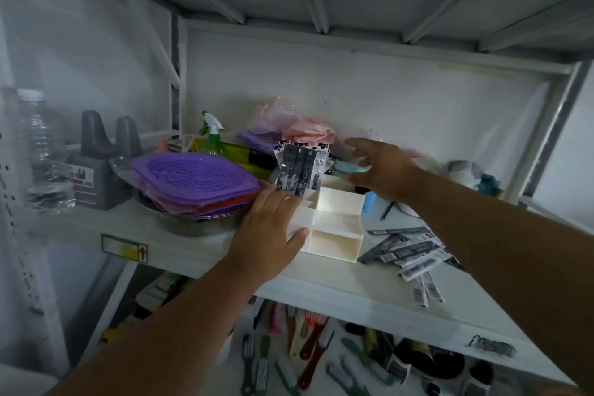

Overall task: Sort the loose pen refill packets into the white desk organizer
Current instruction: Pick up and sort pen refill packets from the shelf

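Right now both hands are on the white desk organizer (334, 225), which sits on the white shelf (337, 286) between a stack of purple baskets (196, 180) and the loose packets. The left hand (273, 228) lies flat and spread against the organizer's near-left side, gripping nothing. The right hand (379, 170) reaches over the back corner, fingers open and splayed, also empty as far as I can see.

A bunch of pen refill packets (300, 170) already stands upright in the rear left compartment, leaning a little. The front compartments look empty. The rest, a loose pile of refill packets (408, 251), lies fanned out on the shelf just to the right of the organizer, some reaching toward the shelf's front edge.

My read is that the organizer is being steadied or squared up. The sound approach is to hold it still with the left hand so the upright bunch doesn't tip, then let the right drop to the pile and gather packets lengthwise, barcodes aligned.

Writing? Barcodes show on the loose packets, but the print is too blurred to read. A shelf-edge sticker (125, 249) carries a red up-arrow.
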